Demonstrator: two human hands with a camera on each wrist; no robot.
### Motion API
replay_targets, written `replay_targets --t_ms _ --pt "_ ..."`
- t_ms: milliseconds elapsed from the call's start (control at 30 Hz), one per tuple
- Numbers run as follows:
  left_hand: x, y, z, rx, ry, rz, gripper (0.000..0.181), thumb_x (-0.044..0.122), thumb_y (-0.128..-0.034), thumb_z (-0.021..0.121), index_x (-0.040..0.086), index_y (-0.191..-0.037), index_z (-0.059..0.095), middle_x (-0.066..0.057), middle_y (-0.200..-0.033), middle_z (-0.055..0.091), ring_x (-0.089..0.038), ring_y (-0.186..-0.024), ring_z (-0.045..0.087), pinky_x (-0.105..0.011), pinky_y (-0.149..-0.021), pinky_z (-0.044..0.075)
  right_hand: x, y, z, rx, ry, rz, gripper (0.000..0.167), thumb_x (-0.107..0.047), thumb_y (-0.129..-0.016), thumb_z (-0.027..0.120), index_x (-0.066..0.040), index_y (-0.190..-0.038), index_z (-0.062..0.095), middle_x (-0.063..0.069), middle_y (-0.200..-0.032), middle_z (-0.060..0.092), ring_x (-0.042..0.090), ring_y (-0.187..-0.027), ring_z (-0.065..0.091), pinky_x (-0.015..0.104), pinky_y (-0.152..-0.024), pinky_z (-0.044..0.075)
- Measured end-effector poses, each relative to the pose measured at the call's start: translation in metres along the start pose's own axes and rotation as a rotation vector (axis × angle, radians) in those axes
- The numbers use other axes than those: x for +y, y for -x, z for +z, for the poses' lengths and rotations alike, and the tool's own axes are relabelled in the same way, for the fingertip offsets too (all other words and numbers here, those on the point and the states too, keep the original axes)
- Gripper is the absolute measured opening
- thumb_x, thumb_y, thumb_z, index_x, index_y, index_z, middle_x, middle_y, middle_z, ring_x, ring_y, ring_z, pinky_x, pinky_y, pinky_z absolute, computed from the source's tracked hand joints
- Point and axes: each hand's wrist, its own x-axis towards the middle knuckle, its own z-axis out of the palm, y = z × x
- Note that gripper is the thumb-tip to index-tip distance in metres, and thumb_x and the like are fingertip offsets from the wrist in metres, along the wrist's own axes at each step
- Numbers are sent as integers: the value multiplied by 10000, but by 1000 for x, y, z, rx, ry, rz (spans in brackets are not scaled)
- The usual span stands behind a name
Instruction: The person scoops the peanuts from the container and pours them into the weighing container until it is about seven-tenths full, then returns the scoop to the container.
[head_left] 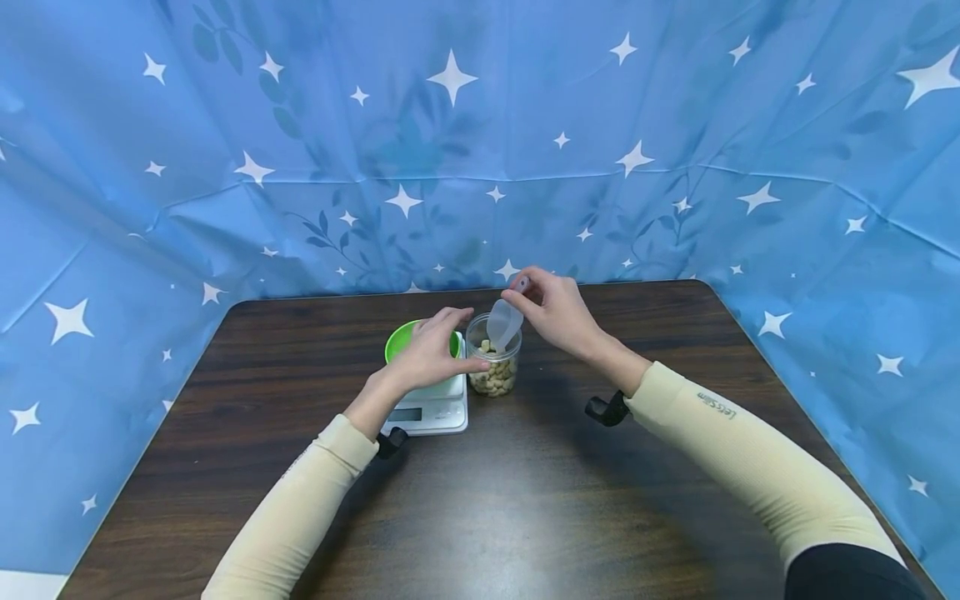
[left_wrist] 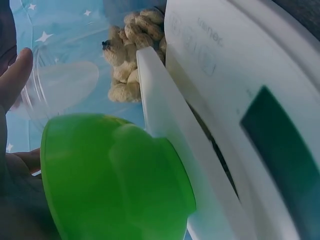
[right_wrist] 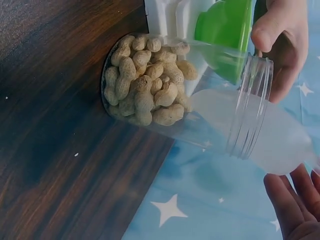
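Note:
A clear plastic jar [right_wrist: 215, 135] stands on the table, its lower part filled with unshelled peanuts [right_wrist: 145, 85]. My left hand [head_left: 431, 350] spans the jar's rim, thumb on the near side and fingers on the far side. In my right hand [head_left: 558, 312] the handle of a translucent white scoop [head_left: 504, 323] is pinched from above. The scoop's bowl reaches down through the jar's mouth, close to the peanuts. Beside the jar, a green bowl [left_wrist: 110, 175] sits on a white kitchen scale [head_left: 442, 417], partly hidden by my left hand.
The dark wooden table [head_left: 480, 517] extends to a back edge just beyond the jar. A blue curtain with white stars [head_left: 480, 125] hangs behind it. The scale's display [head_left: 406, 414] faces the near side.

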Motion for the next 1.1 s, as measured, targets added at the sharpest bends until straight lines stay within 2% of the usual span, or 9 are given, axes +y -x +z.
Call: replay_targets --t_ms 233,367,500,733,967,1100 --pt "0 -5 5 -1 3 14 914 538 -878 780 52 -1558 409 -116 -1435 532 -305 -1299 522 -621 -1140 240 -1 -1 5 -42 64 -101 135 -204 -1020 677 -74 -1053 658 20 -884 681 156 -805 689 351 -662 529" --pt "1 -7 5 -7 -4 16 924 543 -873 783 43 -1556 413 -110 -1429 553 -302 -1283 540 -632 -1139 241 -2 -2 9 -73 101 -170 105 -180 -1015 685 -80 -1023 655 6 -874 666 139 -765 657 340 -678 523" --pt "2 -9 6 -6 -7 22 910 524 -873 792 36 -1547 426 -110 -1443 555 -300 -1289 539 -614 -1145 252 -2 -2 13 -108 163 -207 109 -190 -1014 687 -86 -1018 655 4 -875 663 122 -665 582 326 -627 486" --pt "4 -9 5 -1 12 24 876 482 -867 814 41 -1530 446 -115 -1431 566 -289 -1282 541 -584 -1131 297 -3 -2 20 -170 241 -213 125 -205 -1006 699 -89 -1037 664 5 -891 673 92 -685 589 308 -629 498" --pt "5 -10 6 6 14 32 857 440 -861 834 48 -1523 458 -116 -1451 554 -297 -1287 539 -593 -1107 322 -4 -4 24 -209 238 -217 119 -202 -1008 694 -89 -1034 665 -2 -877 653 98 -678 570 305 -630 491" --pt "5 -10 5 4 16 22 849 442 -864 832 58 -1524 462 -110 -1461 547 -293 -1296 531 -588 -1112 315 -3 -7 25 -197 199 -189 123 -209 -1016 684 -92 -1012 647 -1 -839 647 120 -626 540 313 -606 464"
